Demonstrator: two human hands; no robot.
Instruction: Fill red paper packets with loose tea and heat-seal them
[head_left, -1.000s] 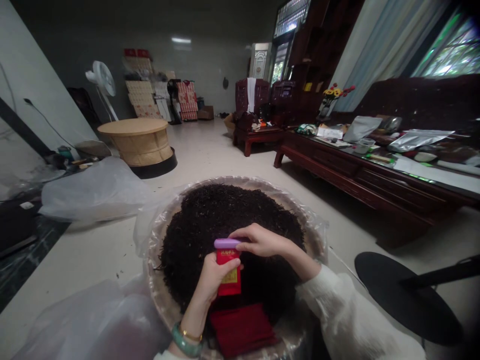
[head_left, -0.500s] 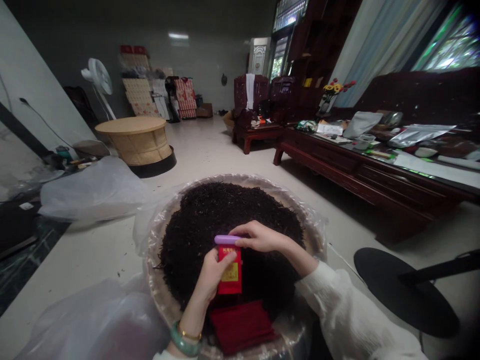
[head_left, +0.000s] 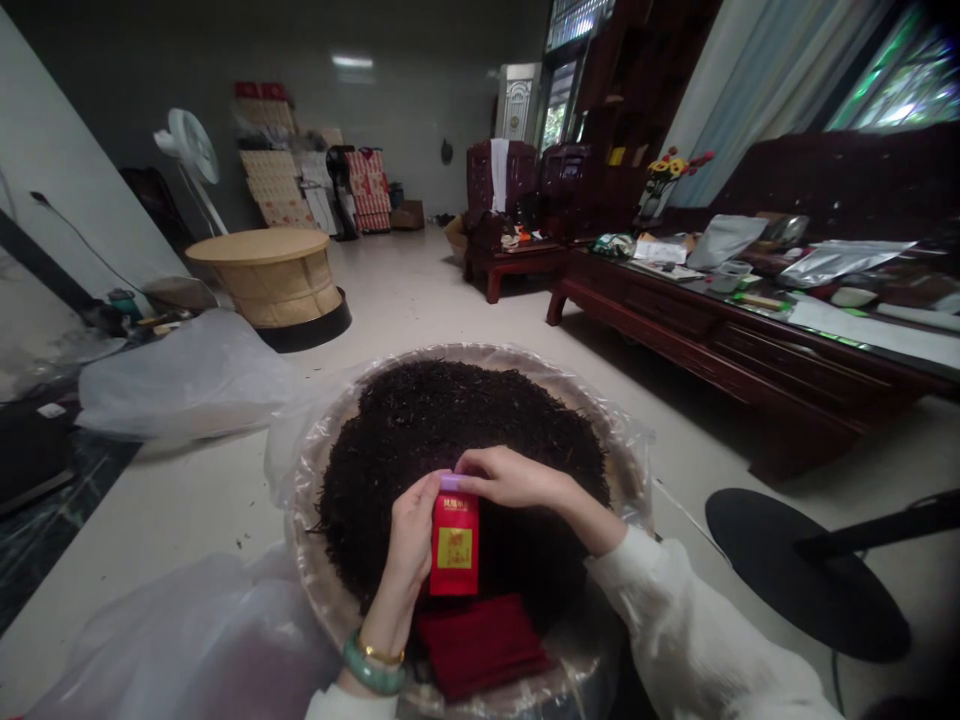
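A red paper packet (head_left: 454, 548) with a gold label stands upright above the tea, pinched at its top by both hands. My left hand (head_left: 411, 535) holds its left side. My right hand (head_left: 510, 478) reaches across from the right, fingertips at the packet's top edge. Only a sliver of a purple bar-shaped tool (head_left: 450, 483) shows between the fingers. Beneath the hands lies a dark heap of loose black tea (head_left: 457, 420) in a wide round woven tray (head_left: 330, 590) lined with clear plastic. A folded dark red cloth (head_left: 480, 647) lies on the tray's near side.
A white plastic sheet (head_left: 187, 380) lies on the floor to the left, near a round woven stool (head_left: 262, 280). To the right stands a long dark wooden table (head_left: 675, 310) holding foil bags and papers. A black round disc (head_left: 806, 575) sits at lower right.
The purple tool no longer lies visibly across the packet's top and is now mostly hidden by the fingers. My left hand has moved up the packet, and the packet stands straighter.
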